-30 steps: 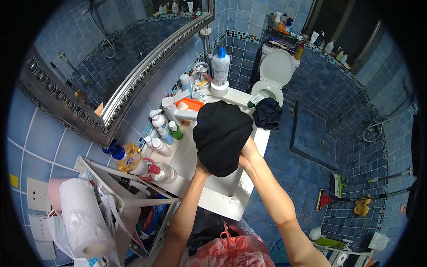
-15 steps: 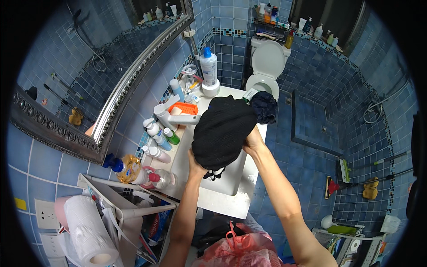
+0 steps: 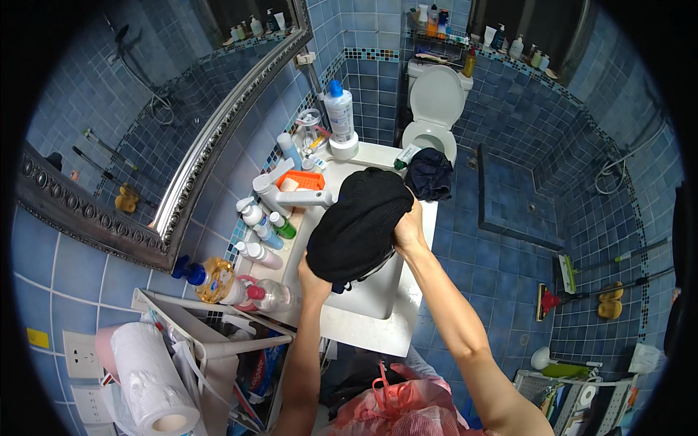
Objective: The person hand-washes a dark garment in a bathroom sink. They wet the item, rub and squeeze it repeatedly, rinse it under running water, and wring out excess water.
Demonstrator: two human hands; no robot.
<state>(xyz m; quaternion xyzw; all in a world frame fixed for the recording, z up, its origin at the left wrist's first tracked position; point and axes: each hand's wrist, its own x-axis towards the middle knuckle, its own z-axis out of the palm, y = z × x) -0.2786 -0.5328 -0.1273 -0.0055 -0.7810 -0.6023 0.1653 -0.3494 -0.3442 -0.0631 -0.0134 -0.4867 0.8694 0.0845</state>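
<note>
A black ribbed knit cloth [image 3: 360,225], bunched and rounded like a cap, is held up over the white sink [image 3: 379,299]. My left hand [image 3: 314,285] grips its near left edge, with some fingers hidden under the fabric. On the opposite side, my right hand [image 3: 409,229] holds the right edge, thumb on the outside. A darker fold shows below the cloth near my left hand. The white faucet [image 3: 291,197] reaches toward the cloth from the left. A crumpled dark navy cloth [image 3: 428,176] lies at the counter's far right corner.
Left of the basin stand several pump bottles [image 3: 254,214], an orange soap basket [image 3: 304,179] and a large white bottle with a blue cap [image 3: 339,112]. A paper towel roll [image 3: 153,378] sits at the lower left. Beyond the counter is an open toilet [image 3: 435,102].
Both hands have brought the black knit cloth slightly down and toward me, and its outline has shifted. The striped part seen under it before is now mostly covered.
</note>
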